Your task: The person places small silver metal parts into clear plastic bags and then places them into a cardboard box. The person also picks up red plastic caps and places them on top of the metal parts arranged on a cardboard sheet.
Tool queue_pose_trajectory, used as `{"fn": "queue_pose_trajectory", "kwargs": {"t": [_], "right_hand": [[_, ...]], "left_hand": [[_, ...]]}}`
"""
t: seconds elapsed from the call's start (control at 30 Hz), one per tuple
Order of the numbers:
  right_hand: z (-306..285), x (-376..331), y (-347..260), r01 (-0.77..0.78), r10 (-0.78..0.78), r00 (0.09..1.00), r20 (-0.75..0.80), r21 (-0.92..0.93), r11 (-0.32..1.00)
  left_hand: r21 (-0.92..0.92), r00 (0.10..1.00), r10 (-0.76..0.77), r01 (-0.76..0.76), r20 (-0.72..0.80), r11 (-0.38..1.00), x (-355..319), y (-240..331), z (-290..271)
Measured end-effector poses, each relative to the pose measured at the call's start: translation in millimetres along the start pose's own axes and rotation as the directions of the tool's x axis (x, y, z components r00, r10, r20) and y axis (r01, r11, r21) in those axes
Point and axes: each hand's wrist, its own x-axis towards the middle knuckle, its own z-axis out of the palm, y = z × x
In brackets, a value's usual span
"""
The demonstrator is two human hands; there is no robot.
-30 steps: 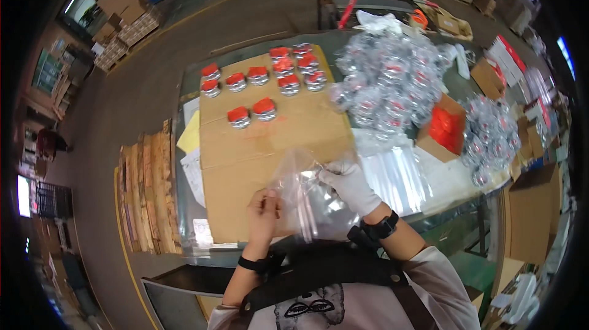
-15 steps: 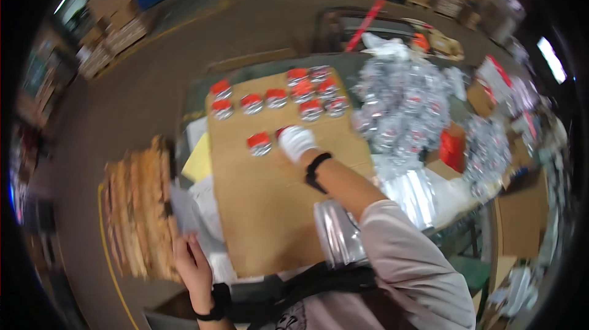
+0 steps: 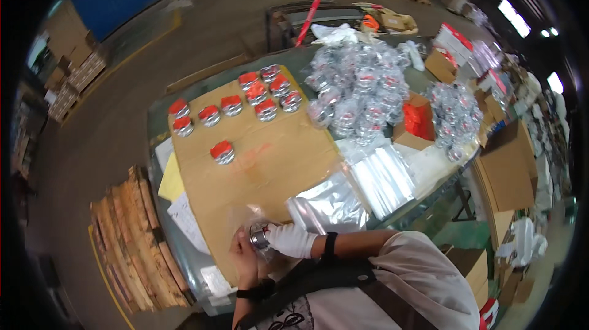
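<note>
At the cardboard sheet's (image 3: pixel 270 176) six o'clock edge, the bare left hand (image 3: pixel 244 259) pinches a clear bag (image 3: pixel 250 211), seemingly steadying it against the silver piece (image 3: pixel 257 236) gripped by the gloved right hand (image 3: pixel 294 241). Flat bags (image 3: pixel 334 200) lie at two o'clock from both, probably for easy reach.

No wording can be made out. Faint red marks (image 3: pixel 253 157), possibly print, are seen on the cardboard sheet (image 3: pixel 245 189); the white paper (image 3: pixel 186 219) is too blurred to be read.
</note>
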Motion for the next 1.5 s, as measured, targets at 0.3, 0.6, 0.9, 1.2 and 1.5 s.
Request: {"fn": "queue_pose_trajectory", "kwargs": {"t": [0.3,0.6,0.9,1.2,1.5], "right_hand": [[-15.9,32.2,-16.1,0.226,-0.196,0.969,-0.149,0.854,0.469],[-12.0,8.1,-1.2,-0.314,0.302,0.943,0.138,0.665,0.678],[-34.9,-12.5,-13.0,0.331,-0.262,0.942,0.209,-0.471,0.817],[-6.4,13.6,10.1,0.292,-0.283,0.942,-0.180,0.027,0.956],[-138.2,-269.6,268.5,-0.295,0.416,0.656,-0.631,0.292,0.910]], "left_hand": [[-0.097,0.975,0.070,-0.051,0.211,0.994,-59.3,74.2,-3.8],[0.648,0.830,0.413,-0.553,0.375,0.524,-53.4,51.6,-6.9],[0.491,0.860,0.475,-0.502,0.190,0.712,-52.7,7.7,-1.7],[0.419,0.913,0.369,-0.408,0.175,0.811,-35.8,5.1,-13.8],[0.427,0.911,0.091,-0.275,0.401,0.861,-81.7,63.9,126.8]]}}
